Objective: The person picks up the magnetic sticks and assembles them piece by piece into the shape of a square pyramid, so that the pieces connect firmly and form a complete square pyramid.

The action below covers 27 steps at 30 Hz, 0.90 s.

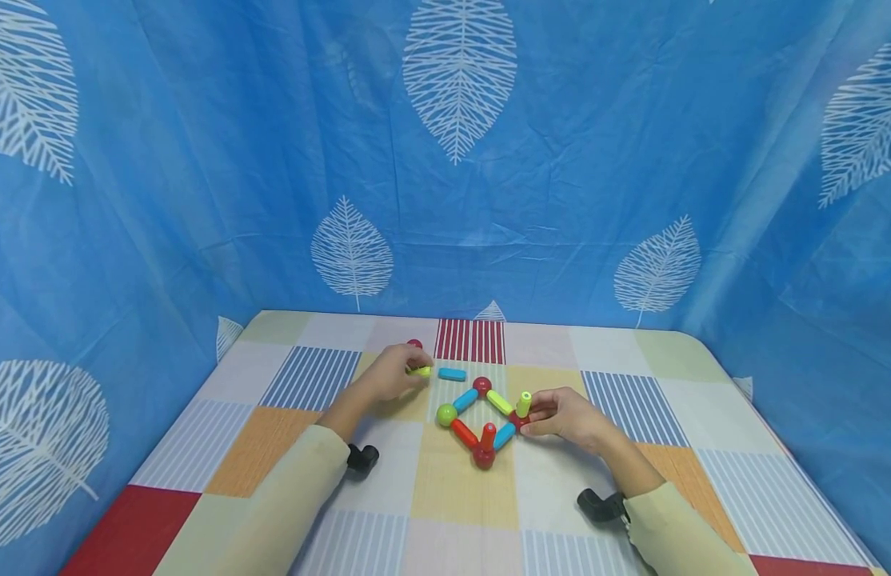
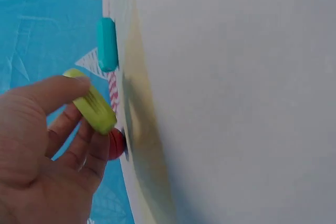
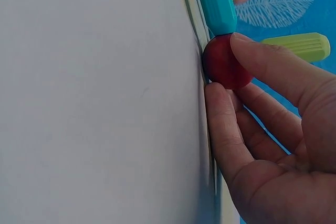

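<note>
My left hand [image 1: 395, 372] pinches a yellow-green toy rod [image 2: 94, 106] between thumb and fingers, over the far left part of the cloth. On the table lies a four-sided frame of toy rods and balls. Its corners are a green ball [image 1: 446, 414], a back red ball [image 1: 482, 386], a front red ball [image 1: 483, 459] and a right red ball [image 3: 223, 61]. That right ball is gripped by my right hand [image 1: 569, 418], thumb on one side and fingers on the other. From it stands a yellow-green rod [image 1: 524, 404]; a red rod [image 1: 489, 436] rises from the front ball.
A loose blue rod [image 1: 453, 374] lies behind the frame, just right of my left hand. Partly hidden behind that hand is another red ball [image 1: 414, 344]. The patchwork tablecloth [image 1: 463, 512] covers the table, and a blue leaf-print curtain [image 1: 546, 240] hangs behind it.
</note>
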### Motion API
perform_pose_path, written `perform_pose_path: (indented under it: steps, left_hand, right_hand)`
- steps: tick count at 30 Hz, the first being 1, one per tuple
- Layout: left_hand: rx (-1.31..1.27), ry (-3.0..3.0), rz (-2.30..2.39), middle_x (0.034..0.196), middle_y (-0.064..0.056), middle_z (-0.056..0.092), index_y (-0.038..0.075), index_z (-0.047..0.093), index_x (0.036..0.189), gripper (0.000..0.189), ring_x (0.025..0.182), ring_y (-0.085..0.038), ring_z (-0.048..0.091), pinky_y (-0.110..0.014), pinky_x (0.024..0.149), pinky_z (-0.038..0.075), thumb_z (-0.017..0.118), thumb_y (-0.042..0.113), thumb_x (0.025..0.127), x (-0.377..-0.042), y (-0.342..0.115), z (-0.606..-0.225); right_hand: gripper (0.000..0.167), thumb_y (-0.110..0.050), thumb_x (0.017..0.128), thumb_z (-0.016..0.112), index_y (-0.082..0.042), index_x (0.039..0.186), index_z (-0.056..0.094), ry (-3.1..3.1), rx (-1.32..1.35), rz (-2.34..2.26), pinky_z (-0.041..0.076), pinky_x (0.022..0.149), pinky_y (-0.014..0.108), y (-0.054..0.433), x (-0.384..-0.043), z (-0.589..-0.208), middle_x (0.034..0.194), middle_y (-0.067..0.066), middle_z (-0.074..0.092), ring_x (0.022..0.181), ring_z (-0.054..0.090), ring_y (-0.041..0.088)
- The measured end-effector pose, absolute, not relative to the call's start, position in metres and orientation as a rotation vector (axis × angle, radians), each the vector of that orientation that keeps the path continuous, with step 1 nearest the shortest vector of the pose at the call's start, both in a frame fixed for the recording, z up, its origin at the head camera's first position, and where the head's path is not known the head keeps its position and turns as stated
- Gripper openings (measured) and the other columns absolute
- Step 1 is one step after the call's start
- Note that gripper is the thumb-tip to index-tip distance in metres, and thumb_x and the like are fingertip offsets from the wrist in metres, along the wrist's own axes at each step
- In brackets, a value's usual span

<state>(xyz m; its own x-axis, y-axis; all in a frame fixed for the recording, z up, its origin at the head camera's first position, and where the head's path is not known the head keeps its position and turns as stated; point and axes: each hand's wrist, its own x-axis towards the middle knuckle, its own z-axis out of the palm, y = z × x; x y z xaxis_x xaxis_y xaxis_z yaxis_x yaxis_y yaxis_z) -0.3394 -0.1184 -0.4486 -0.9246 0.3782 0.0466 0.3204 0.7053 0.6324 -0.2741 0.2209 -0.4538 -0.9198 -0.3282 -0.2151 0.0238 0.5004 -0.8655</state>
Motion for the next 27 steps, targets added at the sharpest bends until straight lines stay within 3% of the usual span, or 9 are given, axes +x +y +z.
perform_pose_path:
  steps: [9,21,27]
  left_hand:
    - [0.564,2.693,1.349,0.103,0.003,0.071,0.017,0.074,0.112,0.021,0.1,-0.015,0.065,-0.038,0.097,0.058,0.077,0.011,0.091,-0.32,-0.115,-0.444]
    - [0.617,2.504,1.578,0.107,-0.001,0.073,0.015,0.073,0.109,0.021,0.104,-0.017,0.068,-0.033,0.091,0.06,0.079,0.013,0.09,-0.303,-0.112,-0.443]
    - [0.69,2.413,1.655,0.107,-0.005,0.071,0.01,0.072,0.108,0.021,0.103,-0.018,0.068,-0.036,0.095,0.059,0.079,0.01,0.089,-0.298,-0.108,-0.444]
  right_hand:
    - [0.041,-0.012,0.082,0.086,0.0,0.118,0.072,2.395,-0.243,-1.39,0.058,0.08,0.026,0.221,-0.275,-0.454,0.101,0.006,0.076,0.093,0.067,0.016]
    - [0.04,-0.011,0.083,0.084,0.003,0.118,0.071,2.338,-0.251,-1.437,0.059,0.081,0.024,0.222,-0.275,-0.454,0.104,0.008,0.075,0.094,0.068,0.016]
    - [0.041,-0.006,0.086,0.081,0.008,0.121,0.067,2.285,-0.268,-1.487,0.06,0.082,0.024,0.221,-0.272,-0.452,0.108,0.013,0.074,0.095,0.068,0.014]
